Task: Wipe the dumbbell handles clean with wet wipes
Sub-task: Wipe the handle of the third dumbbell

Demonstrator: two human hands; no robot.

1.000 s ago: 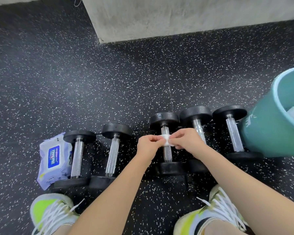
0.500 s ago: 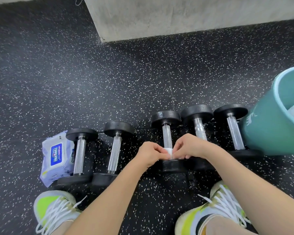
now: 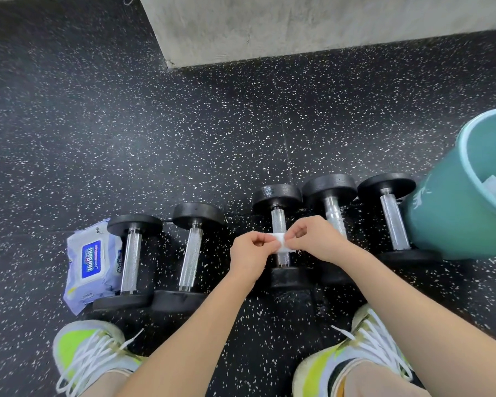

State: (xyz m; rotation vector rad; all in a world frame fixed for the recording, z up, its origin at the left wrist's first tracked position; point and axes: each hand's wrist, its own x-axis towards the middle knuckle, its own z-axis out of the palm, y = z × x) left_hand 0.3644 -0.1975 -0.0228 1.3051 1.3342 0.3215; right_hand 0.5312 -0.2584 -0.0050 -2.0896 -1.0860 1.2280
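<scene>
Change: wipe (image 3: 282,241) has come back up the handle. Half a second ago it was down at the near plate of the middle dumbbell (image 3: 280,234); now it's around mid-handle, with bare knurling showing above and below it. A second ago it sat about the same height as now. My read: a down-and-up stroke just finished, so this handle is mid-clean, not done.

Left to right on the floor (image 3: 184,138):
- Wet wipes pack (image 3: 90,263), far left, touching the first dumbbell (image 3: 131,257). Lid looks closed.
- Second dumbbell (image 3: 191,255) just beside the first. Both handles bare, nothing on them. Can't tell from here if they've been wiped.
- Left hand (image 3: 251,250): fingers curled in, pinching the left side of the wipe.
- Wipe: small white folded pad, wrapped over the middle dumbbell's handle.
- Right hand (image 3: 317,240): fingers curled in, pinching the right side of the wipe. Both hands clamp it around the handle from opposite sides.
- Fourth dumbbell (image 3: 331,204), partly hidden behind the right hand.
- Fifth dumbbell (image 3: 391,222), handle bare, touching the bucket.
- Teal bucket (image 3: 441,222), right edge of view, something white crumpled inside, probably used wipes.

Dumbbell look: black round plates, chrome knurled handles, all five lying parallel. No visible grime at this resolution.
</scene>
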